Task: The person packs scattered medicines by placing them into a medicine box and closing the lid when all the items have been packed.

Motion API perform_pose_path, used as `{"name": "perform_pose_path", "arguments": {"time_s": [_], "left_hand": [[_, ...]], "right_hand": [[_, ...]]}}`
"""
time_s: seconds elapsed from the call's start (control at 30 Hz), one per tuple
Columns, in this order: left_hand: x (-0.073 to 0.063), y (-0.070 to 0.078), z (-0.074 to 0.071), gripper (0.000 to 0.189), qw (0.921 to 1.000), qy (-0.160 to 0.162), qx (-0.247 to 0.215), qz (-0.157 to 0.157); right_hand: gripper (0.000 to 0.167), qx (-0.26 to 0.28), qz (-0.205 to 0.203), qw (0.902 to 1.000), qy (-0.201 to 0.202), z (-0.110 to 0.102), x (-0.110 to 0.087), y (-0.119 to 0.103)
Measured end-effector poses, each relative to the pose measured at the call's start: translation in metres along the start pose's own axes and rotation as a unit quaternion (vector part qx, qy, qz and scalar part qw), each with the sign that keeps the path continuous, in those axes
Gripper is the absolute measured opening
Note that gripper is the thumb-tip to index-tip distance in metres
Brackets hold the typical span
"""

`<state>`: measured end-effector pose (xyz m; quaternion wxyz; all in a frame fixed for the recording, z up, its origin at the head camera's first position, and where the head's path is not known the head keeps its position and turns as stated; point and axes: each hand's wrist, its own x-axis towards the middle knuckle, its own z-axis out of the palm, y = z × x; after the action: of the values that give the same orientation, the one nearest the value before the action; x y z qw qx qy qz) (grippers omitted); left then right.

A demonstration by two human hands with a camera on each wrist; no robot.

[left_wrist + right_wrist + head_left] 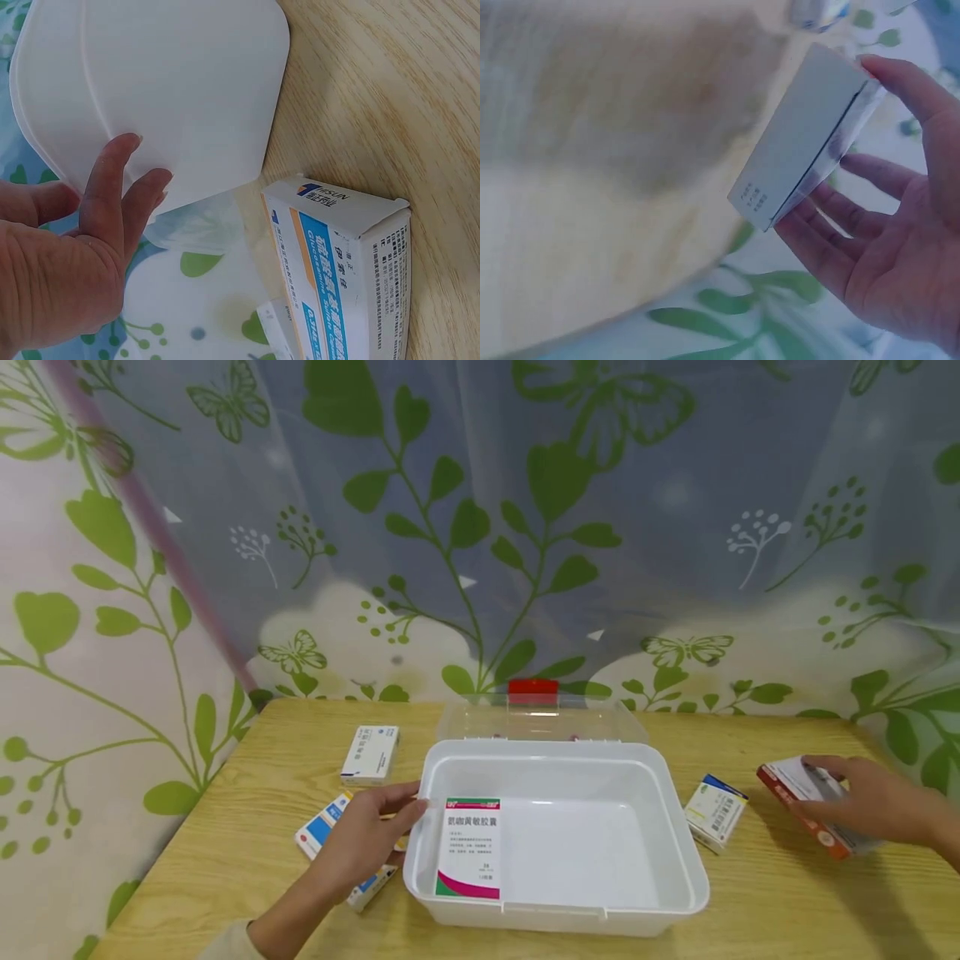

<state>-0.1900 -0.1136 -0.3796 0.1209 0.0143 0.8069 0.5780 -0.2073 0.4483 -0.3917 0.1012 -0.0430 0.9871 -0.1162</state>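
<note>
A white plastic storage box (570, 906) stands on the table with its clear lid (540, 718) folded back. My left hand (367, 835) holds the box's left rim, its fingertips (120, 146) against the outer wall. Inside, at the left end, a white medicine box (468, 852) with green and magenta bands lies face up. To the right, my right hand (870, 797) grips a white-and-red medicine box (798, 793) between thumb and fingers, tilted above the table. Its pale side with small print shows in the right wrist view.
Left of the storage box lie a white medicine box (371, 752) and blue-and-white medicine boxes (322, 827), partly behind my left hand. A yellow-and-white medicine box (716, 810) sits close to its right side. A leaf-patterned curtain (480, 527) hangs along the table's back edge.
</note>
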Motion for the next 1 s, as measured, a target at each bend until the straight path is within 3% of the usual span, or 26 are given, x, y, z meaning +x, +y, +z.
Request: {"name": "perform_pose_path", "arguments": {"time_s": [0.27,0.53,0.67,0.83,1.0], "left_hand": [[-0.001,-0.003,-0.002,0.042,0.9999,0.008,0.003,-0.007],[-0.001,-0.004,-0.001,0.042,0.9999,-0.003,-0.014,0.005],[0.001,-0.003,-0.002,0.043,0.9996,-0.01,-0.023,0.01],[0.001,-0.004,-0.003,0.042,0.9997,-0.009,-0.017,0.013],[0.0,-0.004,-0.003,0.043,0.9996,-0.013,-0.011,0.021]], "right_hand": [[0.095,-0.003,-0.004,0.9995,0.032,-0.029,-0.008,-0.064],[0.101,-0.005,-0.012,0.9992,0.037,-0.057,-0.02,-0.135],[0.104,0.007,-0.038,0.9989,0.027,-0.066,-0.02,-0.171],[0.104,0.001,-0.074,0.9973,0.003,-0.068,-0.018,-0.222],[0.093,-0.004,-0.107,0.9941,-0.018,-0.056,-0.014,-0.264]]}}
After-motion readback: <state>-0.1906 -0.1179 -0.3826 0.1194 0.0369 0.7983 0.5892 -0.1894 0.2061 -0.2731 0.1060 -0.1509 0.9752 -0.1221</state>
